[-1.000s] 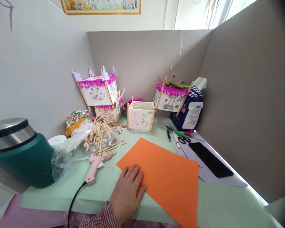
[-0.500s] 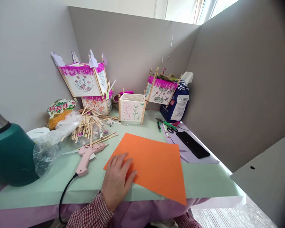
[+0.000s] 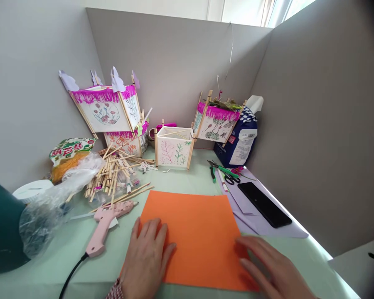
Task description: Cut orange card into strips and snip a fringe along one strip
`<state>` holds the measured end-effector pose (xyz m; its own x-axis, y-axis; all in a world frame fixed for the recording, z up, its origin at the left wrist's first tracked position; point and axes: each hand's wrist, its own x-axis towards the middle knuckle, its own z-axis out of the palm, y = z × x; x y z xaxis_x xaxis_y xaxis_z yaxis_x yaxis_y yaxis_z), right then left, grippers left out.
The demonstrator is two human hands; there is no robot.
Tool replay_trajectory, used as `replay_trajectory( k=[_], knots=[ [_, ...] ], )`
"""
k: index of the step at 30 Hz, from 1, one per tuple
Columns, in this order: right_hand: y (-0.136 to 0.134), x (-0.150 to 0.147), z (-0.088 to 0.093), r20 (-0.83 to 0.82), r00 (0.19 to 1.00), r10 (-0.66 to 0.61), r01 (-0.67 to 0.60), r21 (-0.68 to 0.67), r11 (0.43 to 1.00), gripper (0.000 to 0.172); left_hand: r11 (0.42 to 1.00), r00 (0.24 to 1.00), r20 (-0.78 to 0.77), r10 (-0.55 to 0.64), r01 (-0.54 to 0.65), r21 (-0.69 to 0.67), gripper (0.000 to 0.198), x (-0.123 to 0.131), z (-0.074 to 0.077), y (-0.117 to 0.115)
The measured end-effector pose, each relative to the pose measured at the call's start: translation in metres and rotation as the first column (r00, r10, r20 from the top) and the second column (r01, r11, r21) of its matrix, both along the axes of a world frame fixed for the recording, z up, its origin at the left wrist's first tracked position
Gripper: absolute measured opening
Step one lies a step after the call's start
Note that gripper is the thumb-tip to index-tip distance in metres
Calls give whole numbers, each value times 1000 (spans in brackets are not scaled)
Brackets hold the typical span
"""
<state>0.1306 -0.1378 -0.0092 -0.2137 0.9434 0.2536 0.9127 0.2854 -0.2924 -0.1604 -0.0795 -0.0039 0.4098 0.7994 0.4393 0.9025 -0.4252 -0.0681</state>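
Observation:
A flat sheet of orange paper [image 3: 196, 232] lies on the pale green table covering in front of me. My left hand [image 3: 148, 253] rests palm down on its left side, fingers stretched out and a little apart. At the right edge of the sheet is my right hand [image 3: 268, 265], slightly blurred, its thumb and fingers apart and the fingertips over the paper's edge. Neither hand grips anything. Left of the sheet lies a pink glue gun [image 3: 107, 224] with a black cord.
Behind stand a small white paper lantern [image 3: 174, 151], stacked fringed lanterns [image 3: 104, 112] and another lantern [image 3: 216, 124] by a blue package [image 3: 241, 141]. Wooden sticks [image 3: 112, 174] and a green bottle [image 3: 3, 228] are left; pliers [image 3: 221, 168], scissors [image 3: 232, 178] and a phone [image 3: 263, 203] right.
My right hand has come up from below the table edge to the paper's right side. The orange sheet has turned to lie squarer in front of me. The view has shifted slightly.

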Motion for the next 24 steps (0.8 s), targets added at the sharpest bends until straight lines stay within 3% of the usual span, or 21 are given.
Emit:
replay_trajectory(
  k=[4, 6, 9, 13, 18, 24],
  knots=[
    [57, -23, -13, 245, 961, 128, -160, 116, 980, 56, 954, 975, -139, -175, 203, 222, 44, -15, -25, 21],
    [69, -29, -23, 310, 928, 205, -245, 97, 965, 58, 925, 956, -184, -231, 274, 264, 47, -21, -36, 26],
    [72, -29, -31, 332, 916, 224, -265, 83, 961, 58, 915, 948, -190, -257, 302, 268, 47, -24, -43, 27],
    [71, -31, -22, 294, 942, 162, -186, 58, 981, 55, 962, 970, -135, -200, 221, 160, 48, -20, -36, 23],
    [68, -38, -9, 221, 972, 81, -102, 85, 991, 43, 991, 994, 4, -108, 108, -77, 46, -12, -23, 12],
    [46, -30, -24, 188, 964, -186, 144, 219, 965, 42, 975, 992, 111, -58, 80, -208, 43, -12, -15, 3]
  ],
)
